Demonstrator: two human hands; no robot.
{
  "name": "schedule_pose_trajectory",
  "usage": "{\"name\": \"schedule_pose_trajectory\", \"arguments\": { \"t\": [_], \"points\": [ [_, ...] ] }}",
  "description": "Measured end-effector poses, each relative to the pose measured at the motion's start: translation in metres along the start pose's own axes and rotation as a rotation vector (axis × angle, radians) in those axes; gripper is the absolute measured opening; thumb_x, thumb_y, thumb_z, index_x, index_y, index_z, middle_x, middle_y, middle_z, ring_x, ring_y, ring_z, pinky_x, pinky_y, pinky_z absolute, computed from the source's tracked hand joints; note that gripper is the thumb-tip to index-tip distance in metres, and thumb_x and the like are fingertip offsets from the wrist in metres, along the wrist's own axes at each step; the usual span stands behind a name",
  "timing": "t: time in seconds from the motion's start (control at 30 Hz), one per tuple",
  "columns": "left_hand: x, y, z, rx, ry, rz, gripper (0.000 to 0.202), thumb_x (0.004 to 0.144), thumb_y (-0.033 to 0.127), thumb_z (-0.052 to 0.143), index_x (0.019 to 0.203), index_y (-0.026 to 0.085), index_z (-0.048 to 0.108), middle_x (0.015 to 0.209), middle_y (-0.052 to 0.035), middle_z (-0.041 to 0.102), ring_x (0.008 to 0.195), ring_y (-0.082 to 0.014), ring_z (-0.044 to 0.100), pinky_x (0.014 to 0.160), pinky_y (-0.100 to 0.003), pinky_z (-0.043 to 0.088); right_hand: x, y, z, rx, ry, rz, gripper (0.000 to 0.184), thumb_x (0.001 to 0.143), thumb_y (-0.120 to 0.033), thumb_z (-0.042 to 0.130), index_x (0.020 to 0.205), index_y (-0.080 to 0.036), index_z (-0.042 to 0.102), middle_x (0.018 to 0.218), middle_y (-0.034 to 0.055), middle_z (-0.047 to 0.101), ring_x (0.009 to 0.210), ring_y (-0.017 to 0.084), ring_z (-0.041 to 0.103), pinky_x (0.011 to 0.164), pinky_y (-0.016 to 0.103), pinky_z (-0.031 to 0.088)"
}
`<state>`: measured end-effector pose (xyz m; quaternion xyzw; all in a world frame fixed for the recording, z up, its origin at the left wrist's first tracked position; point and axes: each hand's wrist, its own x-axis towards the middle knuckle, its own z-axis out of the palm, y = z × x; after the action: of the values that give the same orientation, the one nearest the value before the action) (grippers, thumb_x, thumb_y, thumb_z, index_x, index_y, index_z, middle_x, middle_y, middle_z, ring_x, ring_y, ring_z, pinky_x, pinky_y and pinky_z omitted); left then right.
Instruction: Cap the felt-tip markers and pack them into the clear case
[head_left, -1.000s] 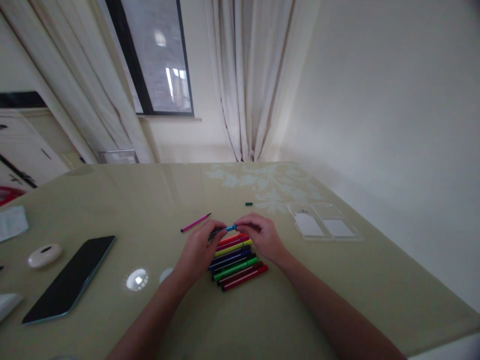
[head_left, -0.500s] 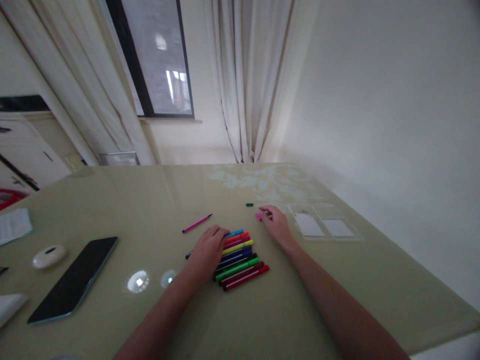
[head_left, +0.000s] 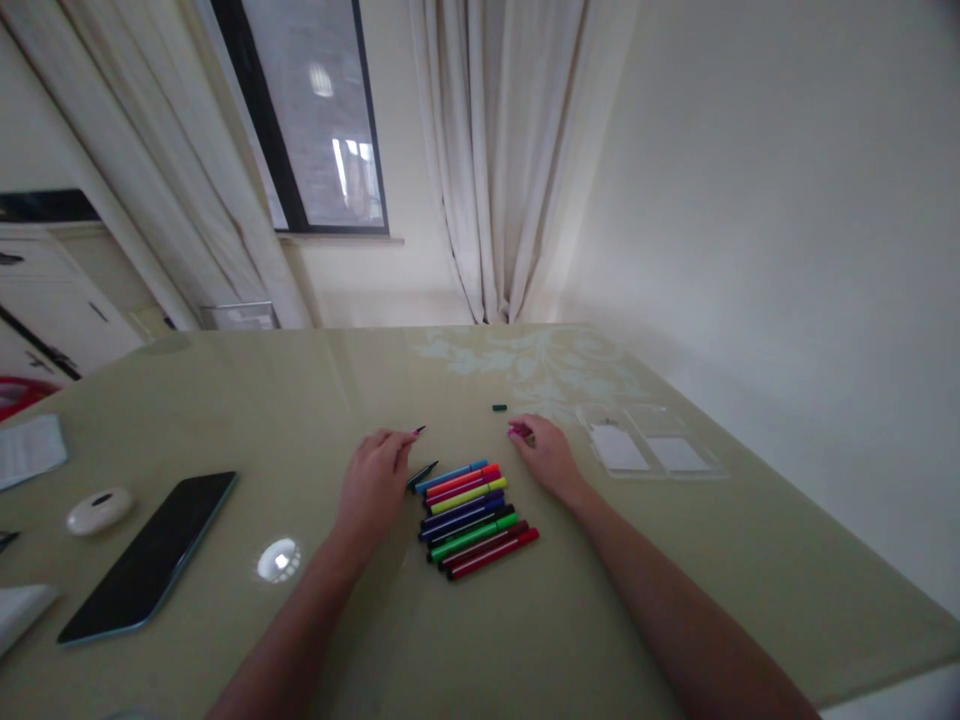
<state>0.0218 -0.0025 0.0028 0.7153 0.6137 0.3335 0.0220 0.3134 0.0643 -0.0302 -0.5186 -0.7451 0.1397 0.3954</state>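
My left hand [head_left: 375,480] is closed on an uncapped pink marker [head_left: 415,432], whose dark tip pokes out past the fingertips; the hand hides its barrel. Between the fingers of my right hand [head_left: 546,452] is a small pink marker cap [head_left: 514,431]. Several capped markers lie side by side between the hands, among them a blue one [head_left: 450,477], a yellow one [head_left: 469,496], a green one [head_left: 474,539] and a red one [head_left: 493,555]. An uncapped dark marker [head_left: 423,475] rests at the row's far left, partly behind my left hand. Beyond the row lies a dark green cap [head_left: 499,408].
An open clear plastic case [head_left: 637,474] with white inserts lies right of my right hand. On the left are a black tablet [head_left: 150,560], a white oval object [head_left: 99,511] and a folded paper [head_left: 31,452]. The glossy table [head_left: 300,400] meets a wall at right.
My left hand has moved left from the marker row and taken hold of the pink marker. My right hand has shifted slightly left and closed on the pink cap.
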Motion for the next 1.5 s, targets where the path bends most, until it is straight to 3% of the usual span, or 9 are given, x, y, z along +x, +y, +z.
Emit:
{"name": "schedule_pose_trajectory", "arguments": {
  "t": [0.13, 0.27, 0.37, 0.47, 0.57, 0.8, 1.3, 1.5],
  "points": [
    [0.001, -0.023, -0.006, 0.252, 0.008, -0.086, 0.034, 0.1, 0.028, 0.045, 0.117, 0.019, 0.074, 0.119, -0.0164, 0.071, 0.11, -0.0356, 0.062, 0.094, -0.051, 0.05, 0.001, -0.006, 0.001, 0.107, 0.058, -0.013, 0.022, 0.095, -0.025, 0.058, 0.108, -0.02, 0.075, 0.105, 0.0104, 0.074, 0.095, 0.022, 0.067, 0.089, 0.039, 0.054],
    [0.0, -0.028, -0.004, 0.298, -0.081, -0.131, 0.031, 0.1, 0.032, 0.046, 0.106, 0.019, 0.074, 0.114, -0.0156, 0.071, 0.108, -0.0361, 0.063, 0.09, -0.05, 0.05, 0.002, -0.022, -0.001, 0.263, 0.086, 0.021, 0.023, 0.096, -0.029, 0.058, 0.109, -0.02, 0.075, 0.108, 0.01, 0.073, 0.098, 0.022, 0.068, 0.088, 0.037, 0.055],
    [0.004, -0.022, -0.003, 0.192, -0.06, -0.117, 0.027, 0.1, 0.031, 0.047, 0.101, 0.019, 0.071, 0.107, -0.0138, 0.072, 0.103, -0.0328, 0.065, 0.09, -0.047, 0.05, 0.001, -0.038, -0.005, 0.461, 0.025, 0.076, 0.022, 0.092, -0.036, 0.066, 0.104, -0.019, 0.075, 0.098, 0.0073, 0.076, 0.09, 0.021, 0.07, 0.085, 0.035, 0.056],
    [0.006, -0.007, -0.005, -0.073, -0.046, -0.042, 0.023, 0.1, 0.033, 0.048, 0.103, 0.02, 0.067, 0.102, -0.0098, 0.074, 0.095, -0.027, 0.068, 0.087, -0.041, 0.051, 0.0, -0.055, -0.011, 0.664, -0.033, 0.144, 0.026, 0.089, -0.042, 0.072, 0.099, -0.019, 0.073, 0.086, 0.0052, 0.076, 0.082, 0.02, 0.071, 0.08, 0.034, 0.057],
    [0.004, 0.011, -0.007, -0.225, -0.055, 0.009, 0.022, 0.101, 0.038, 0.05, 0.103, 0.022, 0.065, 0.101, -0.0067, 0.075, 0.094, -0.0252, 0.069, 0.086, -0.04, 0.052, -0.001, -0.068, -0.016, 0.773, -0.031, 0.192, 0.028, 0.088, -0.044, 0.074, 0.099, -0.019, 0.072, 0.088, 0.0064, 0.079, 0.085, 0.02, 0.073, 0.08, 0.034, 0.057],
    [-0.001, 0.024, -0.008, -0.285, -0.048, 0.04, 0.021, 0.101, 0.038, 0.053, 0.103, 0.023, 0.067, 0.1, -0.0061, 0.076, 0.094, -0.0246, 0.07, 0.087, -0.04, 0.052, -0.002, -0.075, -0.019, 0.822, 0.016, 0.191, 0.028, 0.086, -0.045, 0.077, 0.099, -0.02, 0.073, 0.093, 0.0071, 0.08, 0.088, 0.02, 0.074, 0.084, 0.037, 0.058],
    [-0.003, 0.033, -0.01, -0.39, -0.024, 0.042, 0.019, 0.098, 0.037, 0.057, 0.099, 0.023, 0.071, 0.094, -0.0039, 0.077, 0.087, -0.0208, 0.07, 0.083, -0.034, 0.056, -0.006, -0.077, -0.017, 0.836, -0.065, 0.193, 0.028, 0.08, -0.045, 0.083, 0.093, -0.02, 0.078, 0.083, 0.0056, 0.08, 0.079, 0.021, 0.075, 0.076, 0.037, 0.061],
    [-0.002, 0.034, -0.011, -0.453, -0.038, -0.031, 0.019, 0.094, 0.038, 0.061, 0.094, 0.023, 0.074, 0.089, -0.0024, 0.079, 0.081, -0.0203, 0.072, 0.079, -0.033, 0.057, -0.008, -0.077, -0.017, 0.827, -0.06, 0.191, 0.026, 0.08, -0.045, 0.084, 0.089, -0.02, 0.078, 0.078, 0.0052, 0.079, 0.073, 0.019, 0.072, 0.075, 0.036, 0.06]
  ]
}}
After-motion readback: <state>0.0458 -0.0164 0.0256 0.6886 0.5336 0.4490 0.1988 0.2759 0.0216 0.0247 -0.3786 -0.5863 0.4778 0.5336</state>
